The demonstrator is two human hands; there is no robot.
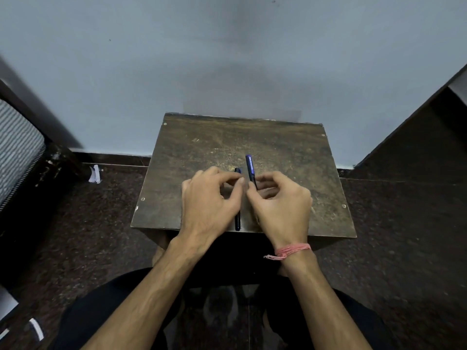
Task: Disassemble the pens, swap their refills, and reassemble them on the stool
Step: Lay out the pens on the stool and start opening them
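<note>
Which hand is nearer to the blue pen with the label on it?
Right. The right hand pinches the blue pen at its lower part; the left hand is beside it, on the dark pen.

Dim, soft light; blurred, bowed edges; sharp centre.

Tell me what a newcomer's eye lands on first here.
Two bare hands meet over the middle of a worn wooden stool. The right hand, a pink thread at its wrist, pinches a blue pen; the left hand covers a dark pen lying on the stool.
</note>
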